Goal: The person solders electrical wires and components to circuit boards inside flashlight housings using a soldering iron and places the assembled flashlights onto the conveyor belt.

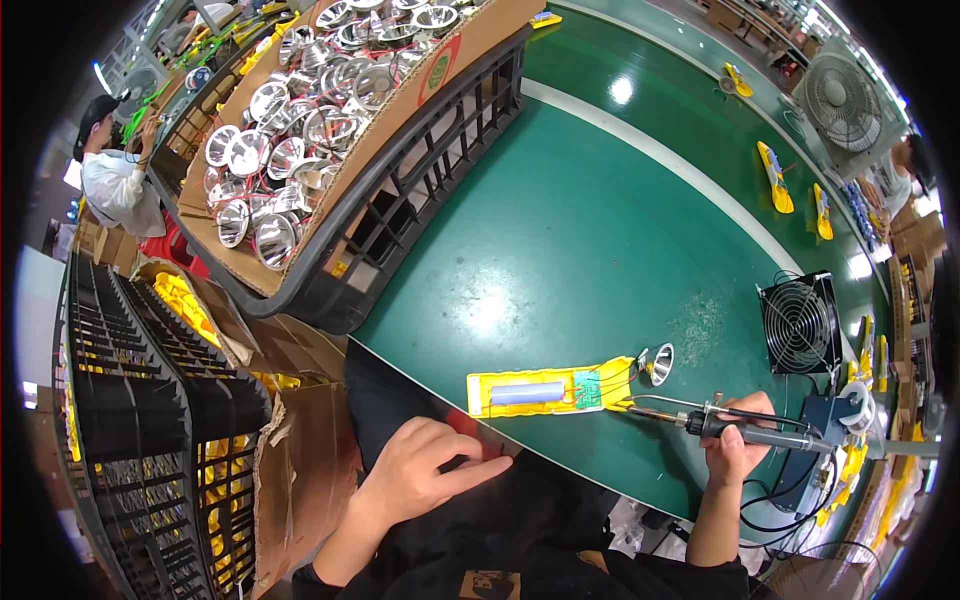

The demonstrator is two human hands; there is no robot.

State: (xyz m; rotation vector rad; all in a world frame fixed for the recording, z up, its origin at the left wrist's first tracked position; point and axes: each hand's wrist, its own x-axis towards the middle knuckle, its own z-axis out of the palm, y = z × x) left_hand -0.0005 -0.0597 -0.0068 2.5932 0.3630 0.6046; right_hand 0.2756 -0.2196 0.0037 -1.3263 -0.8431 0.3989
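- So the right hand (738,445) is wrapped around a soldering iron (768,437), kinda like a fat pen, probably because that's how you steer the tip without wobbling.
- Tip's right by the wired end of the yellow housing (478,391). Can't tell from here if it's actually touching.
- Housing lies open side up on the green counter (480,240), near the edge in front of the person. Makes sense imo: the blue cell (527,394) and little green circuit board (587,388) are both exposed and in easy reach.
- Left hand (425,470) is off the housing, near the counter edge, fingers loosely curled, nothing in it that I can see.
- One shiny reflector (660,365) sits just beyond the wired end, probably kept close because its leads look short.
- Small black fan (798,322) stands on the right, facing the work. My guess is it's for fumes.
- Now the containers: a cardboard box (400,130) sits in a black crate (430,178) and it's heaped with reflectors, red and black wires tangled through them.
- Lower left there's another slatted black crate (125,400), cardboard alongside, yellow pieces (182,300) showing inside and through the slats.
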